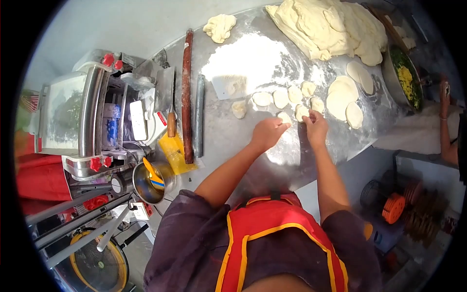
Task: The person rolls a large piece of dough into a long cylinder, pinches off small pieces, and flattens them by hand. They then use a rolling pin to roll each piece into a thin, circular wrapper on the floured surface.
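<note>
With its fingers closed on the edge of a small flattened dough piece [283, 117], my left hand [269, 134] is over the floured metal table [228, 168]. My right hand [317, 128] pinches another dough piece [301, 113] just to the right. More small dough pieces, such as one oval piece [262, 99], lie in a loose group beyond my hands. A single dough piece [239, 109] sits apart on the left. Thin rolled dough rounds [341, 95] lie to the right, some overlapping.
A large dough mass [331, 27] covers the far right. White flour [248, 58] and a dough scraper [226, 87] lie mid-table. A long wooden rolling pin [187, 97] and a grey rod [200, 117] line the left. A bowl of greens [404, 78] and another person's arm [444, 117] are right.
</note>
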### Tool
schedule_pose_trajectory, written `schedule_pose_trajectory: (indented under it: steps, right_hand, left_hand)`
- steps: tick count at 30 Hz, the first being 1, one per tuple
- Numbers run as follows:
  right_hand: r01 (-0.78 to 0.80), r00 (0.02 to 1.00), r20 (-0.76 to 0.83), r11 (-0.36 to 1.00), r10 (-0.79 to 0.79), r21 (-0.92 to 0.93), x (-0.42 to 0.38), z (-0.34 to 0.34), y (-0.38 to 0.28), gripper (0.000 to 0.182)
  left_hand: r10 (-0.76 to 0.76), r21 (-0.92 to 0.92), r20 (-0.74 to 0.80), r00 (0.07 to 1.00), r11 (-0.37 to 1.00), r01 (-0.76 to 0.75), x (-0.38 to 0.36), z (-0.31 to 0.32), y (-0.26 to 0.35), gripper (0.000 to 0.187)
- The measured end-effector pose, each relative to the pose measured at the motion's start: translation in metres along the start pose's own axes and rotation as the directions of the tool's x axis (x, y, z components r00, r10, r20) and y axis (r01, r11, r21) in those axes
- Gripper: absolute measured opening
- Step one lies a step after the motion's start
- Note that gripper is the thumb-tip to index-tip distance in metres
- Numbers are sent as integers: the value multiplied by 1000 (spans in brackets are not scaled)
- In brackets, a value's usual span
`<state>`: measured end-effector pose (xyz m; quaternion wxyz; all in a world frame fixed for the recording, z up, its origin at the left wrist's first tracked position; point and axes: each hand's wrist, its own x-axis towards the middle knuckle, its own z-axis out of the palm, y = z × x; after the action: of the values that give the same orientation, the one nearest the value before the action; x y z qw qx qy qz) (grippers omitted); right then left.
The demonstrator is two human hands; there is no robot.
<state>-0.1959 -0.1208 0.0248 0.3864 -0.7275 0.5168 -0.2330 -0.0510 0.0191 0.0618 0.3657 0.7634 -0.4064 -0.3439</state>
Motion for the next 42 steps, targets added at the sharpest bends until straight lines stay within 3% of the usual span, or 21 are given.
schedule_pose_trajectory:
  steps: [1,3,7,10,15,16,18,21,24,26,28,30,31,34,35,38,40,42]
  right_hand:
    - [-24,1000,-3,1000,24,7,0,0,0,28]
    - [5,1000,-8,1000,-5,-12,3,3,4,25]
    - [68,998,24,993,-66,-99,7,3,4,19]
    - [127,990,73,986,-120,-104,9,3,-2,12]
    - [58,977,213,982,-18,-182,16,-10,13,13]
    - [-77,952,297,997,81,-24,14,-20,12,12]
    - [-374,842,493,894,216,246,10,-41,5,11]
    - [-433,875,471,619,113,655,0,-66,-7,11]
    - [-298,944,296,769,149,565,-9,-65,-24,15]
    - [-180,957,289,851,35,494,-18,-53,-26,24]
    - [-81,944,325,927,-46,367,-32,-39,-44,29]
    - [247,916,285,956,-284,159,-50,-24,-61,38]
    - [359,885,292,931,-362,67,-59,-20,-71,43]
    - [264,902,319,956,-292,130,-73,-9,-76,45]
    - [352,887,287,932,-361,87,-71,-3,-67,44]
    - [-130,870,493,977,30,170,-67,-7,-82,36]
    - [-219,884,467,900,20,378,-64,6,-65,28]
    - [-270,891,454,823,17,500,-66,17,-57,21]
  left_hand:
    - [112,61,-67,991,992,-108,3,8,5,32]
    - [204,237,-76,976,954,-181,16,21,16,30]
    - [336,475,3,942,828,-297,47,50,27,29]
    - [308,561,61,949,776,-288,62,69,31,26]
    - [279,625,185,942,707,-332,77,73,18,24]
    - [278,615,170,945,719,-322,77,72,18,20]
    - [275,596,140,951,743,-303,76,72,19,17]
    - [138,313,99,985,936,-163,65,45,36,30]
    - [-19,-190,118,993,981,41,59,35,29,50]
    - [-178,-620,300,937,710,333,56,28,22,55]
    - [-187,-734,345,920,557,389,40,18,18,62]
    - [-230,-821,376,898,366,438,24,8,21,64]
    - [-197,-813,378,905,397,426,22,7,11,66]
    - [-178,-826,395,901,361,433,7,3,-3,67]
    - [-164,-843,411,897,306,442,2,3,-7,70]
    - [-195,-860,435,879,200,470,-20,-23,0,63]
    - [52,-756,251,966,634,163,-27,-22,-25,54]
    - [70,-727,234,970,674,127,-33,-24,-33,46]
